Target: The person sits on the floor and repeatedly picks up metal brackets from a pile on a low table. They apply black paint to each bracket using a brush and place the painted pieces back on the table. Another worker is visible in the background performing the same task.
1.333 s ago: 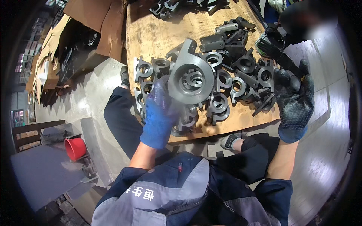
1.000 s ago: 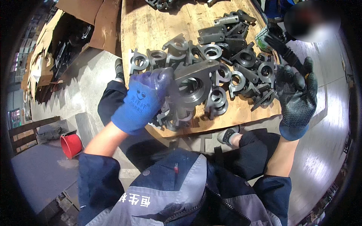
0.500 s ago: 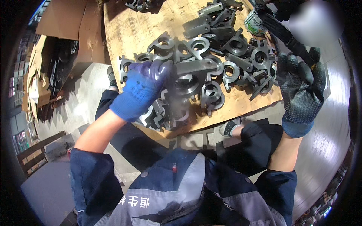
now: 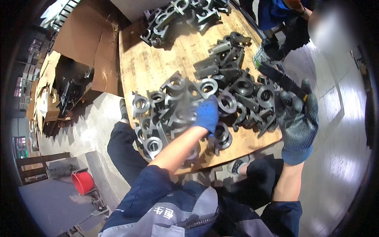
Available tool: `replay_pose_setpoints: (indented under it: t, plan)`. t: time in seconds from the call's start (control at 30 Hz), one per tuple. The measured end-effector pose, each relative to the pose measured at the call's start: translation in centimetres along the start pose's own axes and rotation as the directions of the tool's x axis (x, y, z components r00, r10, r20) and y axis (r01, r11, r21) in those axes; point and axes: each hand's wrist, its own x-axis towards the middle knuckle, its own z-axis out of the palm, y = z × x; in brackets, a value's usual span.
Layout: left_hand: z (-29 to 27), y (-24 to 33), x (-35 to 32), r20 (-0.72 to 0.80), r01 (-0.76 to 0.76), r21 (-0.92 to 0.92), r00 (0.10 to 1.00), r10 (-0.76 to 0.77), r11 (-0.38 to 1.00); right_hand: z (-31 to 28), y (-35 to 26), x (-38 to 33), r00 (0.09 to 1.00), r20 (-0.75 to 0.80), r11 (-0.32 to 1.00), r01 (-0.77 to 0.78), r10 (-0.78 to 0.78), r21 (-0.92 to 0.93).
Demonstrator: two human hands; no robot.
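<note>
As left hand (image 4: 207, 114) reaches over metal parts (image 4: 233, 105), right hand (image 4: 298, 118) holds black tool (image 4: 286, 81)

Because the fingers of the blue-gloved left hand are hidden, I cannot tell how far they are closed or whether they have hold of anything. The metal parts, many with round holes, lie heaped on the near half of a wooden table (image 4: 173, 55). Dark-gloved, the right hand has its palm up at the table's right, fingers loosely curled about the tool, which slants toward a tin (image 4: 258, 59). A second pile (image 4: 169, 19) lies at the far end.
</note>
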Motion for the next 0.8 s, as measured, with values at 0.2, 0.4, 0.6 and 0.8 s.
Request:
replay_pose_setpoints:
  t: [0.2,0.4,0.6,0.8]
  plan:
    - [-4.5,1.2,-0.7,0.236,-0.210,0.211,0.959,0.159,0.955,0.3,1.3,0.7,0.998,-0.011,0.993,-0.067,0.069,0.094]
    - [-10.6,-6.3,10.6,0.038,0.069,-0.238,0.997,-0.062,0.969,0.1,1.2,1.1,0.979,-0.201,0.999,0.033,-0.035,-0.011]
    - [-10.6,-20.5,26.2,-0.341,0.467,0.032,0.836,-0.430,0.883,-2.1,2.9,3.6,0.871,-0.476,0.991,0.076,-0.122,-0.114]
    - [-11.2,-25.1,34.0,-0.232,0.591,0.220,0.804,-0.547,0.776,-3.7,4.2,4.9,0.805,-0.569,0.974,0.044,-0.166,-0.222]
